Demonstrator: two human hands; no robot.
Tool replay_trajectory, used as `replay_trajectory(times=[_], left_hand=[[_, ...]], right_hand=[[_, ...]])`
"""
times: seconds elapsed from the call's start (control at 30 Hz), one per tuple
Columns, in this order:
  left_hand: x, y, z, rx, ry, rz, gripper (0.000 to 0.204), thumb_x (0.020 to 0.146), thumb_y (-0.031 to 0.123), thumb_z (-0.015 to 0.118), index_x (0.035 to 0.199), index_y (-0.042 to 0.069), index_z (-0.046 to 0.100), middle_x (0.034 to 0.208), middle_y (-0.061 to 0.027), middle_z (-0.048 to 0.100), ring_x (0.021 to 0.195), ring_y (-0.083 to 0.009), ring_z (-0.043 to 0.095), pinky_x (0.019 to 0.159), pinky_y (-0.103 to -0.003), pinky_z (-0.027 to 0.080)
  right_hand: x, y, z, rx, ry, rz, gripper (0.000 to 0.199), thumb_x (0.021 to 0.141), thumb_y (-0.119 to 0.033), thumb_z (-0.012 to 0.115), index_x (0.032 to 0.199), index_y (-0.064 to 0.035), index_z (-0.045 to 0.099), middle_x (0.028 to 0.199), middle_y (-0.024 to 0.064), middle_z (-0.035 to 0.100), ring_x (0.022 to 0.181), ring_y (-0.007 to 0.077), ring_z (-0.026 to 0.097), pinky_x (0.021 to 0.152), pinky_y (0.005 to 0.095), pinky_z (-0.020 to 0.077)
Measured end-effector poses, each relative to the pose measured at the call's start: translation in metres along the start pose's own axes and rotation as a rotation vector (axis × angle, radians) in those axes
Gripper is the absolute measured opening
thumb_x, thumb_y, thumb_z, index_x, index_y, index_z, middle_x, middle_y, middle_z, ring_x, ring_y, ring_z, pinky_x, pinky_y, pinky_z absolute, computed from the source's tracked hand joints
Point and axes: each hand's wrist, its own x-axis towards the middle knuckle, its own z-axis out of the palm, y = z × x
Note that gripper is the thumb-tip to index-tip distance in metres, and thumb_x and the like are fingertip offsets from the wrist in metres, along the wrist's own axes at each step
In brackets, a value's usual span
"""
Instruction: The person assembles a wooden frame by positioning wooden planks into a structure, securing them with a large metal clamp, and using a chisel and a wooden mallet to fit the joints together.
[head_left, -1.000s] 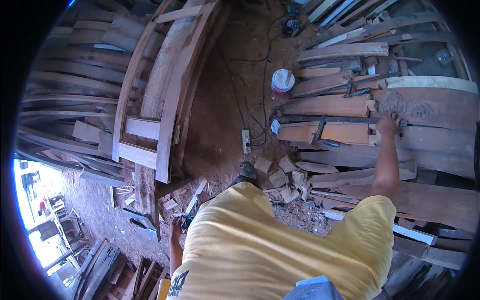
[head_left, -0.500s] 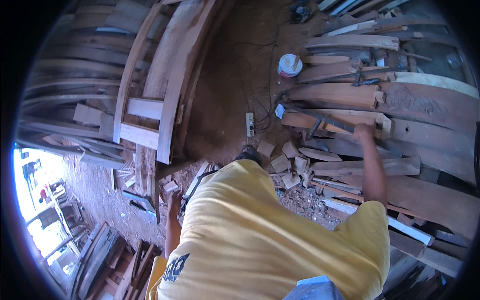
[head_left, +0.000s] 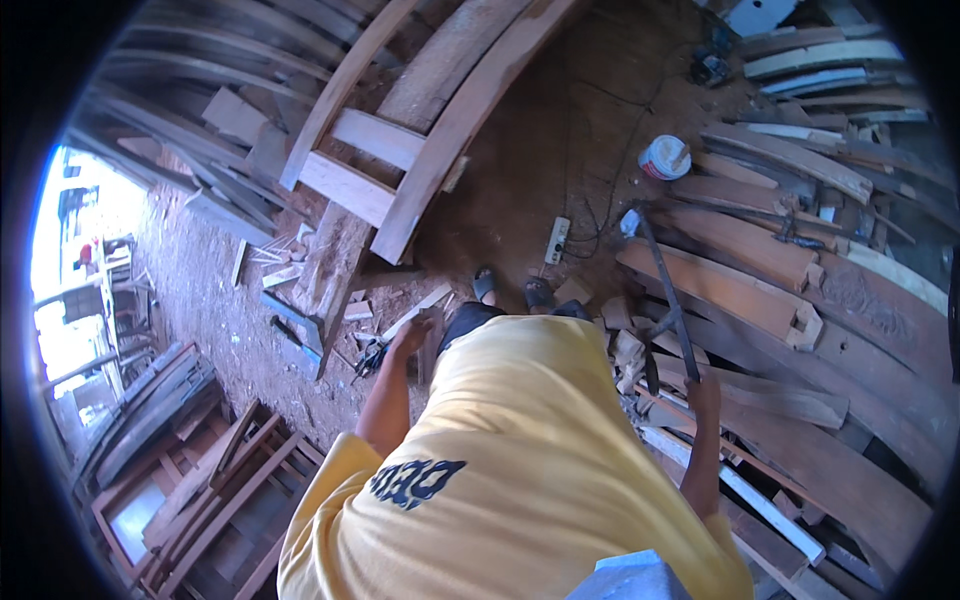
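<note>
My right hand [head_left: 703, 390] is closed around the lower end of a long dark metal bar [head_left: 668, 300]. The bar slants up and away over the stacked planks [head_left: 740, 290] on my right, and its far end lies close to a white power strip [head_left: 556, 240]. My left hand [head_left: 411, 336] hangs loose by my left hip with nothing in it, above wood scraps on the dirt floor. My yellow shirt [head_left: 520, 470] fills the lower middle of the view. My sandalled feet [head_left: 538, 293] show just beyond it.
A large curved wooden frame [head_left: 400, 150] lies on the floor ahead to the left. A white bucket [head_left: 664, 157] stands near the planks, with cables running over the dirt. Small offcut blocks [head_left: 622, 345] lie by my right side. Wooden frames [head_left: 200, 480] are stacked at the lower left.
My right hand left the carved plank at the far right and came back toward my body, now gripping the long dark bar. The view tilted down and leftward.
</note>
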Motion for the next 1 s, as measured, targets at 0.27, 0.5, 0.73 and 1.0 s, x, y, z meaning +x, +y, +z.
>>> replay_trajectory(times=[0.27,0.5,0.73,1.0], left_hand=[[0.088,0.141,0.033,0.321,-0.029,0.690,0.038,0.101,0.035,0.056,0.126,0.009,0.067,0.133,-0.0185,0.063,0.118,-0.0372,0.063,0.101,-0.046,0.051],[0.100,0.277,0.027,0.478,0.169,1.163,0.042,0.099,0.039,0.055,0.124,0.008,0.067,0.133,-0.0105,0.063,0.121,-0.0344,0.060,0.101,-0.041,0.052],[0.051,0.420,0.050,-0.671,-0.595,0.302,0.067,0.100,0.053,0.056,0.146,0.005,0.048,0.125,-0.0198,0.065,0.119,-0.0353,0.061,0.098,-0.047,0.051],[0.010,0.449,0.060,-1.577,-0.544,-0.019,0.036,0.099,0.039,0.064,0.085,0.013,0.045,0.065,-0.0029,0.043,0.053,-0.0212,0.046,0.053,-0.041,0.045]], right_hand=[[-0.065,-0.046,0.054,0.517,0.152,0.033,0.015,0.092,-0.016,0.067,0.100,-0.0057,0.061,0.083,0.0197,0.068,0.076,0.0327,0.068,0.071,0.0482,0.0507],[-0.061,-0.170,0.018,0.244,0.182,0.041,0.016,0.092,-0.017,0.068,0.096,-0.0047,0.058,0.076,0.0187,0.062,0.068,0.0350,0.061,0.063,0.0481,0.0444],[-0.060,-0.196,0.013,0.201,0.259,-0.011,0.017,0.092,-0.018,0.068,0.096,-0.0047,0.058,0.076,0.0194,0.063,0.069,0.0368,0.060,0.063,0.0487,0.0444],[-0.055,-0.214,0.013,0.171,0.298,-0.070,0.018,0.092,-0.019,0.068,0.096,-0.0047,0.058,0.077,0.0203,0.063,0.069,0.0389,0.060,0.063,0.0493,0.0444]])
